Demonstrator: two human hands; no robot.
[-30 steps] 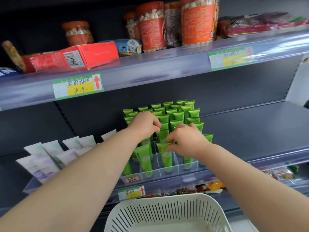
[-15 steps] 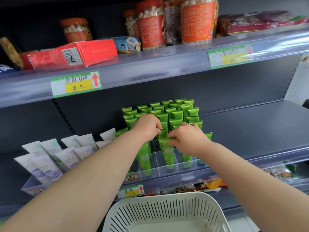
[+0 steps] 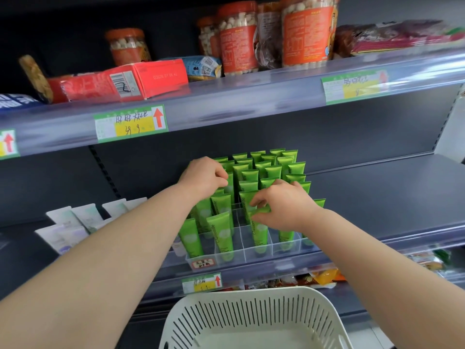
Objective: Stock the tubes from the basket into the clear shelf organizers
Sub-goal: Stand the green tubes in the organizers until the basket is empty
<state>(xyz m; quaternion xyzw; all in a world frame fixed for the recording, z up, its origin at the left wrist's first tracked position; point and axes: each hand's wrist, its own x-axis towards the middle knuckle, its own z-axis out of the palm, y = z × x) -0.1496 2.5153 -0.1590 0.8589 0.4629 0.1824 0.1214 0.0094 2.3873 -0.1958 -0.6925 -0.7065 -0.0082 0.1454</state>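
2 green tubes (image 3: pixel 221 238) lettered "Chamomile", front of clear organizer (image 3: pixel 251 253)

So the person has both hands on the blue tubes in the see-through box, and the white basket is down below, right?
Not quite: the tubes are green, not blue. The head view shows the left hand and right hand on them in the see-through box, with the white basket down below.
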